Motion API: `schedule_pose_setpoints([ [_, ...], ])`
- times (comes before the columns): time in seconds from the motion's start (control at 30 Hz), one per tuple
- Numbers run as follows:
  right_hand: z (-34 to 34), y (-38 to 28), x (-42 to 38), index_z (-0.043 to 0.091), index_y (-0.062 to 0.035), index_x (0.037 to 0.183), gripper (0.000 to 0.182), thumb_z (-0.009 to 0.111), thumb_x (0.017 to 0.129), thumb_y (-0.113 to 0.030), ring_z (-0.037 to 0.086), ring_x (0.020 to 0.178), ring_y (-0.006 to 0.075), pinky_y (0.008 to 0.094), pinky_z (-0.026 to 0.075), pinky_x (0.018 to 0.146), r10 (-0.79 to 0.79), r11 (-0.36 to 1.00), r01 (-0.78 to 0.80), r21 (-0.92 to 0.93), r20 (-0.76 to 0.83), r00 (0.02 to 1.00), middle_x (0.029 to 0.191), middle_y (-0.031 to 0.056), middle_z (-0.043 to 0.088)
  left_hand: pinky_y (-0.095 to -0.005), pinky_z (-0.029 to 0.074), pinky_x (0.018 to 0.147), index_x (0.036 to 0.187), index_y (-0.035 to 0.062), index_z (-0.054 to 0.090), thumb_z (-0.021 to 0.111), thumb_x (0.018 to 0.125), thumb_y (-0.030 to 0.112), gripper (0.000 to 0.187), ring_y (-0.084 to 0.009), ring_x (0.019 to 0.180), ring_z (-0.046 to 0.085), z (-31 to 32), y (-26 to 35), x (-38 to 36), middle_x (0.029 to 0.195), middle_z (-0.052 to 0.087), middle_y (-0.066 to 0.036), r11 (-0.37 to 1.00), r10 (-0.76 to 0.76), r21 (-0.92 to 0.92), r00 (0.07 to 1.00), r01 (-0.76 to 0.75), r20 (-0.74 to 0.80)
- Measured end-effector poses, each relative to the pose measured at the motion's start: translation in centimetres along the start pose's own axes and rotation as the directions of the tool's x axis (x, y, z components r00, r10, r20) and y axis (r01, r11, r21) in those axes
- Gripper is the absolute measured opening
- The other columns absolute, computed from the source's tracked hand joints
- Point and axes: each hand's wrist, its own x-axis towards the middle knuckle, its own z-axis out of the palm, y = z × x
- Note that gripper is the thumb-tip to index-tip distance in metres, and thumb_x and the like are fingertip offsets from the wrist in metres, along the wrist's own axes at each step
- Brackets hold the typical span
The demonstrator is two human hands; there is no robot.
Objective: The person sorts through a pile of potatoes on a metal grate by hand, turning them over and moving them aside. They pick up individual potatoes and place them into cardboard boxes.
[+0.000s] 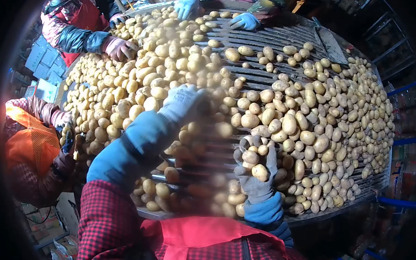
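Note:
Potatoes [290, 125] lie heaped over a round slatted table [256, 75]. My left hand [184, 102], in a pale glove, reaches over the pile near the middle; its fingers are blurred and partly hidden, so what they hold cannot be made out. Lower right, my right hand [257, 176], in a grey glove, is turned palm up with its fingers curled around several small potatoes [260, 172]. Bare slats show between and above my two hands.
Co-workers' gloved hands touch the potatoes at the upper left [120, 48] and left edge [66, 123]. Two blue-gloved hands [245, 22] are at the far side. A flat metal piece [331, 45] lies at the upper right. Blue bars [406, 141] stand beyond the right edge.

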Motion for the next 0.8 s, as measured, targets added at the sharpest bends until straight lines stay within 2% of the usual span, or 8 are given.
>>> schedule_pose_setpoints([
  [0.1, 1.0, -0.3, -0.6, 0.059, -0.0241, 0.131, 0.043, 0.049, 0.105, -0.056, 0.064, 0.104, 0.0262, 0.0286, 0.052, 0.057, 0.026, 0.996, -0.025, 0.085, -0.003, 1.0, 0.126, 0.0017, 0.064, -0.0503, 0.054, 0.081, 0.117, 0.0168, 0.071, 0.073, 0.087, 0.035, 0.035, -0.0375, 0.097, 0.067, 0.7, -0.9, 1.9, 0.103, 0.065, -0.015, 0.999, -0.051, -0.005, 0.99, 0.052, 0.13],
  [0.23, 0.8, -0.7, -0.7, 0.058, -0.0232, 0.136, 0.046, 0.049, 0.105, -0.055, 0.064, 0.105, 0.0253, 0.0284, 0.053, 0.056, -0.022, 0.999, 0.024, 0.038, -0.054, 0.998, 0.127, 0.0015, 0.064, -0.0465, 0.053, 0.078, 0.12, 0.0159, 0.071, 0.076, 0.083, 0.029, 0.04, -0.0349, 0.092, 0.067, -0.6, 0.5, -0.7, 0.093, 0.065, -0.012, 0.957, 0.139, -0.239, 0.984, -0.162, -0.112],
  [0.43, -2.3, 0.2, 0.5, 0.054, -0.0219, 0.146, 0.054, 0.046, 0.106, -0.056, 0.061, 0.118, 0.0306, 0.036, 0.058, 0.067, -0.062, 0.98, 0.05, 0.193, 0.06, 0.996, 0.139, 0.0062, 0.06, -0.0539, 0.046, 0.1, 0.144, 0.0213, 0.054, 0.073, 0.082, 0.034, 0.066, -0.0344, 0.138, 0.045, 1.4, 8.4, -4.8, 0.149, 0.048, -0.014, 0.901, 0.431, -0.018, 0.889, -0.433, 0.156],
  [0.53, -2.4, -0.1, 0.3, 0.055, -0.0231, 0.145, 0.053, 0.046, 0.105, -0.057, 0.061, 0.118, 0.0312, 0.0369, 0.057, 0.067, -0.046, 0.984, 0.036, 0.173, 0.058, 0.997, 0.138, 0.0065, 0.061, -0.0474, 0.052, 0.087, 0.128, 0.0157, 0.063, 0.074, 0.086, 0.031, 0.045, -0.0329, 0.122, 0.057, 1.2, 8.7, -6.7, 0.133, 0.06, -0.013, 0.786, 0.542, -0.269, 0.829, -0.557, -0.136],
  [0.63, -1.5, 0.0, -0.1, 0.059, -0.023, 0.14, 0.05, 0.047, 0.105, -0.056, 0.064, 0.114, 0.0313, 0.0367, 0.057, 0.065, -0.07, 0.993, 0.072, 0.089, -0.029, 0.997, 0.135, 0.006, 0.063, -0.046, 0.052, 0.079, 0.12, 0.0136, 0.065, 0.076, 0.085, 0.03, 0.04, -0.0321, 0.102, 0.062, -1.7, 7.3, -4.6, 0.114, 0.066, -0.013, 0.837, 0.446, -0.303, 0.889, -0.456, -0.105],
  [0.67, -1.4, 0.2, 0.2, 0.059, -0.0226, 0.14, 0.049, 0.048, 0.105, -0.056, 0.064, 0.112, 0.0311, 0.0363, 0.057, 0.065, -0.073, 0.986, 0.08, 0.145, -0.052, 0.996, 0.134, 0.0058, 0.063, -0.0466, 0.051, 0.074, 0.121, 0.0116, 0.065, 0.076, 0.085, 0.028, 0.041, -0.0333, 0.09, 0.062, -2.2, 6.7, -2.5, 0.102, 0.066, -0.014, 0.927, 0.262, -0.28, 0.965, -0.249, 0.01],
  [0.73, -0.7, -0.1, -0.1, 0.059, -0.0219, 0.14, 0.049, 0.049, 0.105, -0.055, 0.065, 0.111, 0.0299, 0.0345, 0.056, 0.064, -0.051, 0.98, 0.062, 0.19, -0.059, 0.997, 0.132, 0.0054, 0.064, -0.0493, 0.05, 0.073, 0.124, 0.0112, 0.064, 0.073, 0.087, 0.026, 0.04, -0.0361, 0.083, 0.063, 0.4, 4.2, 1.7, 0.091, 0.065, -0.011, 0.97, 0.182, -0.101, 0.938, -0.22, -0.295],
  [0.8, -0.1, -0.8, -0.5, 0.058, -0.0218, 0.141, 0.048, 0.05, 0.105, -0.054, 0.064, 0.112, 0.0287, 0.0337, 0.056, 0.064, -0.006, 0.985, -0.007, 0.173, 0.076, 0.997, 0.132, 0.0056, 0.063, -0.0525, 0.052, 0.074, 0.118, 0.0151, 0.067, 0.072, 0.087, 0.032, 0.036, -0.0387, 0.087, 0.067, 0.8, 3.3, 4.8, 0.091, 0.069, -0.014, 0.989, 0.134, -0.06, 0.991, -0.133, 0.011],
])
